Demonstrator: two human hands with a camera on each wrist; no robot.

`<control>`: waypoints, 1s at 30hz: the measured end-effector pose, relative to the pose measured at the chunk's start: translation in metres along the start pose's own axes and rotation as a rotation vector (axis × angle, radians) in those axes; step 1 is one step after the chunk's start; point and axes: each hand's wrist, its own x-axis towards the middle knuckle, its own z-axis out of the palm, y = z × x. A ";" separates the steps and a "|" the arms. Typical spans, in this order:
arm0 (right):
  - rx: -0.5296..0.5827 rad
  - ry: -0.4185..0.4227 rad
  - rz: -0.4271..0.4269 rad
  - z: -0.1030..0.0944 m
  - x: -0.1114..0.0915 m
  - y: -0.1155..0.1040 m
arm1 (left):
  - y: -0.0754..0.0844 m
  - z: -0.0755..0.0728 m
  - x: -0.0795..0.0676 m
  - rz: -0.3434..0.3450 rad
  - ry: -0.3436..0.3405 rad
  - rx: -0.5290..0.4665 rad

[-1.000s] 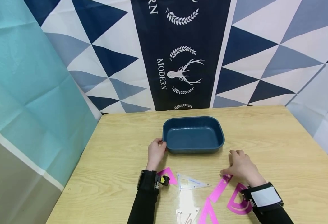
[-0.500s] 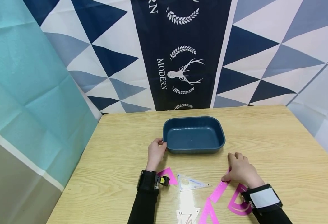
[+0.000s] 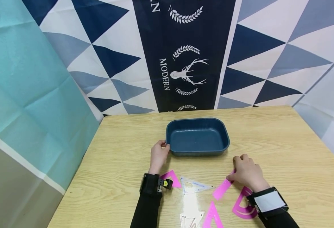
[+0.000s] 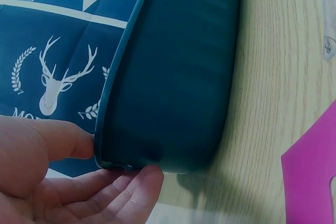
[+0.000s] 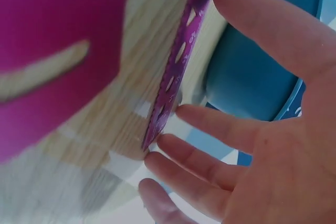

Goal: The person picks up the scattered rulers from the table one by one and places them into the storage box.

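A dark teal plastic tray (image 3: 198, 153) sits in the middle of the table. My left hand (image 3: 159, 156) pinches its near left corner; in the left wrist view the thumb and fingers (image 4: 142, 195) meet at the rim. To the right, my right hand (image 3: 248, 172) holds a pink ruler (image 3: 222, 189) by its far end. The right wrist view has this ruler (image 5: 178, 61) nearly edge-on between thumb and fingertips, tilted off the wood. Part of the ruler is hidden under the hand in the head view. A pink protractor (image 3: 242, 216) lies beneath the right wrist.
A pink set square (image 3: 174, 179) lies beside the left wrist, partly covered by it. Clear set squares (image 3: 195, 189) lie near the middle and at the front edge of view, with another pink set square (image 3: 212, 208). Patterned cloth (image 3: 189, 63) hangs behind the table.
My right fingers have closed on the pink ruler, and its near end has lifted away from the pink set square. The left hand stays on the tray.
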 end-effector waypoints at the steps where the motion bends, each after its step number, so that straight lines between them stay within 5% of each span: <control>1: -0.010 0.013 -0.006 0.000 0.000 0.000 | 0.000 0.000 0.000 0.000 0.005 0.008; 4: -0.057 0.049 -0.062 0.002 0.000 0.001 | -0.001 0.000 0.001 -0.002 0.013 0.025; 9: -0.124 0.106 -0.299 0.004 0.000 0.003 | -0.001 0.000 0.001 0.002 0.013 0.027; 13: -0.095 0.067 -0.434 0.005 -0.001 0.008 | -0.003 0.000 0.001 0.004 0.011 0.029; 16: -0.070 0.034 -0.451 0.005 -0.002 0.010 | -0.003 0.000 0.001 -0.002 0.012 0.035; 24: -0.090 0.155 -0.494 0.004 -0.001 0.019 | -0.004 0.001 0.003 0.003 0.007 0.040; 30: -0.099 0.149 -0.487 0.004 -0.002 0.025 | -0.004 0.001 0.002 0.011 0.004 0.043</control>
